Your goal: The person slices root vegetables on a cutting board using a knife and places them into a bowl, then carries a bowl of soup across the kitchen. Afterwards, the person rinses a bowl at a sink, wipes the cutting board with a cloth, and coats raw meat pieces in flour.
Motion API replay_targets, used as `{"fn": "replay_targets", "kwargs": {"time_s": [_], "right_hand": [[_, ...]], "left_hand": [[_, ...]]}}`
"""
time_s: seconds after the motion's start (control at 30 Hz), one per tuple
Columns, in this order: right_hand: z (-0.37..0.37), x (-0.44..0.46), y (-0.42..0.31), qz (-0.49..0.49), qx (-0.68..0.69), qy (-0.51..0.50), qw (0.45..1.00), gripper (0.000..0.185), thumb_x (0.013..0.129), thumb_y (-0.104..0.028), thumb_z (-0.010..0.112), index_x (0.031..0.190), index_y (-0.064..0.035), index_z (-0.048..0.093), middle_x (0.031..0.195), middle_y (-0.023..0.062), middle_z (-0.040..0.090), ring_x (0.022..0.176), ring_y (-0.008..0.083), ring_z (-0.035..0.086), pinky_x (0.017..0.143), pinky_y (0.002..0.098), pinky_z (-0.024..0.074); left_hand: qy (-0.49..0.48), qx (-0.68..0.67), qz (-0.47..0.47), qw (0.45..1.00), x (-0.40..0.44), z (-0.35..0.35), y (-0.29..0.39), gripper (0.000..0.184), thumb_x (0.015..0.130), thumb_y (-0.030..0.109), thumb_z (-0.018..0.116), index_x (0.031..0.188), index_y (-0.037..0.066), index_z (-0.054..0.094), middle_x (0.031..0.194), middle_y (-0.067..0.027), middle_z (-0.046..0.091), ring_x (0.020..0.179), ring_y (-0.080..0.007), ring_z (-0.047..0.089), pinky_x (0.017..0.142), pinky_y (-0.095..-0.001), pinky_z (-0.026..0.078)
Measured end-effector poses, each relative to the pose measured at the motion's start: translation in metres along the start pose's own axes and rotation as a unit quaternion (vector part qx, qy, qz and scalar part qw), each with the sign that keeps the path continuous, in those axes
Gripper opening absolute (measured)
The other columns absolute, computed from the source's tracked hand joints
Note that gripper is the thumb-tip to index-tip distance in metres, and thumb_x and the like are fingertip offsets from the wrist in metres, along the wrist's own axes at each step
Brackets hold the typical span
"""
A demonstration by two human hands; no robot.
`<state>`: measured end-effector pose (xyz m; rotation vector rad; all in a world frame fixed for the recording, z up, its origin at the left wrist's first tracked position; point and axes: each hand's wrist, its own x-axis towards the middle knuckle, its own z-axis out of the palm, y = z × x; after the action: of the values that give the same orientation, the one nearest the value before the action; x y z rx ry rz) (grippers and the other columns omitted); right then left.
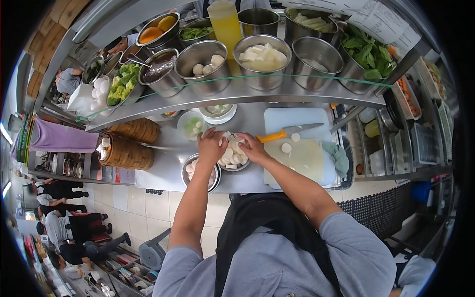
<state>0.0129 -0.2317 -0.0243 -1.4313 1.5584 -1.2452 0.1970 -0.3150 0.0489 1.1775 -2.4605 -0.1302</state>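
Both hands are over a metal bowl of white slices (232, 154) on the steel counter. My left hand (212, 144) is at the bowl's left side, its fingers bent at the edge of the slices. From the right, my right hand (251, 147) reaches in with its fingertips among the slices. What either hand holds is too small to make out. A second metal bowl with pale pieces (190, 169) stands beside my left wrist. Right of the hands, a yellow-handled knife (289, 132) lies on a white cutting board (292, 118), with a few round white slices (286, 147) nearby.
Above the counter, a shelf (237, 100) carries metal pots and a yellow bottle (225, 24). Bamboo steamers (129, 152) stand at the left. A green cloth (336, 157) lies by the board's right edge. Several people are in the background at left.
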Motion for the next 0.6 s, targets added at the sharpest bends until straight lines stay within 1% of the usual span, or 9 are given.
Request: {"fn": "replay_targets", "kwargs": {"time_s": [0.07, 0.13, 0.23, 0.33, 0.37, 0.4, 0.47, 0.53, 0.6], "right_hand": [[-0.004, -0.001, -0.003, 0.006, 0.009, -0.005, 1.000, 0.040, 0.092, -0.024, 0.067, 0.130, -0.0128, 0.058, 0.112, 0.0110, 0.062, 0.092, 0.0284, 0.062, 0.081, 0.0374, 0.0512], [-0.001, -0.002, 0.000, 0.011, 0.018, -0.014, 1.000, 0.041, 0.092, -0.024, 0.068, 0.131, -0.0122, 0.058, 0.115, 0.0111, 0.062, 0.097, 0.0289, 0.063, 0.083, 0.0377, 0.0513], [-0.003, 0.002, -0.001, -0.017, 0.005, 0.004, 1.000, 0.043, 0.093, -0.025, 0.068, 0.131, -0.0105, 0.057, 0.121, 0.0123, 0.062, 0.107, 0.0319, 0.062, 0.091, 0.0391, 0.0500], [-0.029, -0.004, 0.000, -0.064, 0.003, 0.069, 0.996, 0.042, 0.090, -0.018, 0.068, 0.130, -0.0081, 0.058, 0.124, 0.0147, 0.062, 0.114, 0.0344, 0.060, 0.098, 0.0401, 0.0472], [-0.047, -0.007, 0.000, -0.078, -0.028, 0.115, 0.990, 0.040, 0.088, -0.013, 0.067, 0.127, -0.0069, 0.059, 0.123, 0.0155, 0.062, 0.115, 0.0352, 0.059, 0.100, 0.0405, 0.0461], [-0.064, -0.011, 0.002, -0.092, -0.059, 0.159, 0.981, 0.039, 0.086, -0.008, 0.066, 0.124, -0.0058, 0.060, 0.122, 0.0164, 0.062, 0.116, 0.0360, 0.059, 0.102, 0.0410, 0.0451], [-0.109, -0.025, 0.024, -0.018, -0.096, 0.244, 0.965, 0.034, 0.080, -0.001, 0.063, 0.113, -0.0029, 0.061, 0.111, 0.0155, 0.064, 0.109, 0.0361, 0.061, 0.097, 0.0415, 0.0474], [-0.142, -0.041, 0.055, 0.052, -0.191, 0.291, 0.936, 0.030, 0.077, -0.004, 0.066, 0.107, -0.0031, 0.061, 0.106, 0.0151, 0.065, 0.102, 0.0370, 0.062, 0.092, 0.0435, 0.0491], [-0.161, -0.050, 0.075, 0.078, -0.270, 0.295, 0.913, 0.030, 0.076, -0.006, 0.068, 0.105, -0.0036, 0.061, 0.104, 0.0150, 0.065, 0.098, 0.0374, 0.062, 0.089, 0.0445, 0.0497]], "left_hand": [[0.014, 0.002, 0.003, 1.000, -0.009, -0.012, 0.005, 0.026, 0.080, 0.025, 0.072, 0.102, 0.012, 0.075, 0.110, -0.0124, 0.071, 0.120, -0.0274, 0.060, 0.103, -0.0537, 0.038], [-0.068, 0.020, -0.004, 0.998, -0.021, -0.020, 0.008, 0.028, 0.080, 0.027, 0.073, 0.102, 0.011, 0.074, 0.111, -0.0105, 0.070, 0.118, -0.0284, 0.060, 0.099, -0.0509, 0.040], [-0.074, 0.003, -0.043, 0.996, -0.025, -0.022, 0.011, 0.028, 0.080, 0.027, 0.074, 0.102, 0.011, 0.074, 0.108, -0.0092, 0.069, 0.119, -0.0284, 0.059, 0.097, -0.0488, 0.040], [-0.023, -0.039, -0.051, 0.998, -0.022, -0.029, 0.023, 0.031, 0.081, 0.030, 0.072, 0.106, 0.011, 0.073, 0.107, -0.0065, 0.068, 0.114, -0.0262, 0.059, 0.100, -0.0526, 0.037], [-0.020, -0.026, -0.041, 0.999, -0.021, -0.036, 0.035, 0.033, 0.082, 0.029, 0.071, 0.108, 0.010, 0.072, 0.108, -0.0083, 0.068, 0.106, -0.0290, 0.062, 0.093, -0.0504, 0.044], [-0.022, -0.033, -0.038, 0.998, -0.021, -0.028, 0.045, 0.033, 0.082, 0.029, 0.071, 0.108, 0.010, 0.072, 0.108, -0.0083, 0.068, 0.106, -0.0290, 0.062, 0.093, -0.0504, 0.044], [-0.078, -0.213, 0.061, 0.972, -0.022, -0.010, 0.072, 0.030, 0.082, 0.023, 0.070, 0.108, 0.008, 0.071, 0.108, -0.0108, 0.068, 0.099, -0.0330, 0.065, 0.085, -0.0485, 0.051], [-0.167, -0.217, 0.125, 0.954, -0.018, 0.003, 0.117, 0.030, 0.085, 0.016, 0.064, 0.112, 0.007, 0.069, 0.111, -0.0132, 0.067, 0.098, -0.0361, 0.066, 0.082, -0.0456, 0.055], [-0.190, -0.205, 0.133, 0.951, -0.018, 0.051, 0.151, 0.033, 0.086, 0.013, 0.062, 0.119, 0.011, 0.068, 0.122, -0.0130, 0.065, 0.102, -0.0336, 0.067, 0.085, -0.0437, 0.056]]}}
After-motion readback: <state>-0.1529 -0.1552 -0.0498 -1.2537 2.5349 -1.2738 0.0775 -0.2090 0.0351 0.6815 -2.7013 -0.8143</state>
